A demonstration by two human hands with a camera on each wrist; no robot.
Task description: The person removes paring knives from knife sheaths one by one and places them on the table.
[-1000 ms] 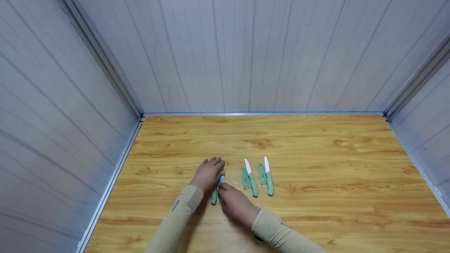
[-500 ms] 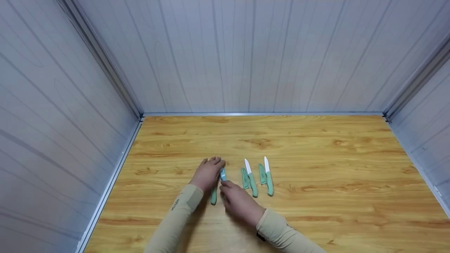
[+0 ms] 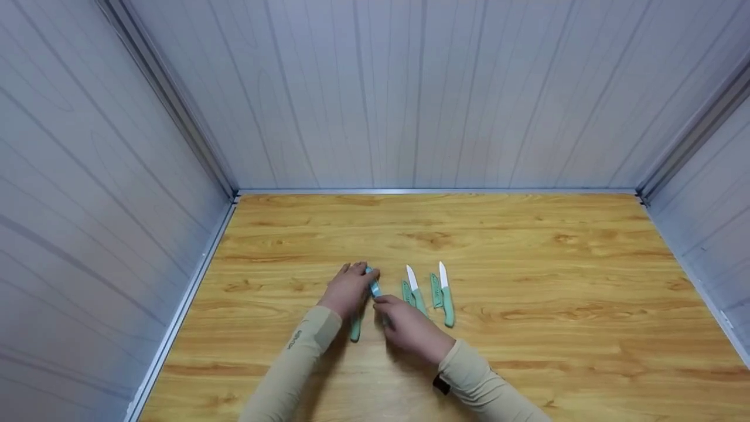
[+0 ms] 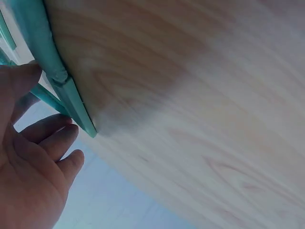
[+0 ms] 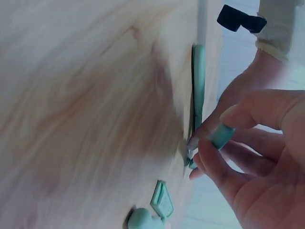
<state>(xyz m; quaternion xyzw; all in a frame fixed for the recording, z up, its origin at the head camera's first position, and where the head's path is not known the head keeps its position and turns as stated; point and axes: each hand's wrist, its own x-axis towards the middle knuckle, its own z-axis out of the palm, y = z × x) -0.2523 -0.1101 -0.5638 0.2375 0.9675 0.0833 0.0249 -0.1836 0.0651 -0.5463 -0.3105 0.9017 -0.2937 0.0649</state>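
Observation:
My right hand (image 3: 413, 328) grips a green paring knife (image 5: 222, 136) by its handle, between thumb and fingers. At the knife's far end, my left hand (image 3: 347, 288) pinches a narrow green sheath (image 4: 49, 98). A bluish, pale stretch of blade or sheath shows between the hands in the head view. Another green knife (image 4: 40, 40) with its sheath on lies beside and partly under my left hand; its handle end sticks out towards me. To the right lie two bare white-bladed knives, the nearer one (image 3: 413, 281) partly hidden by my right hand, the farther one (image 3: 446, 299) in full view.
Beside each bare knife lies a green sheath, the left one (image 3: 406, 292) and the right one (image 3: 436, 291). Everything rests on a wood-grain table (image 3: 527, 252). Pale panel walls (image 3: 387, 105) enclose it at the back and both sides.
My right hand has shifted right and slightly away from me, tilting the held knife. My left hand has barely moved, and its fingertips lie slightly farther right.

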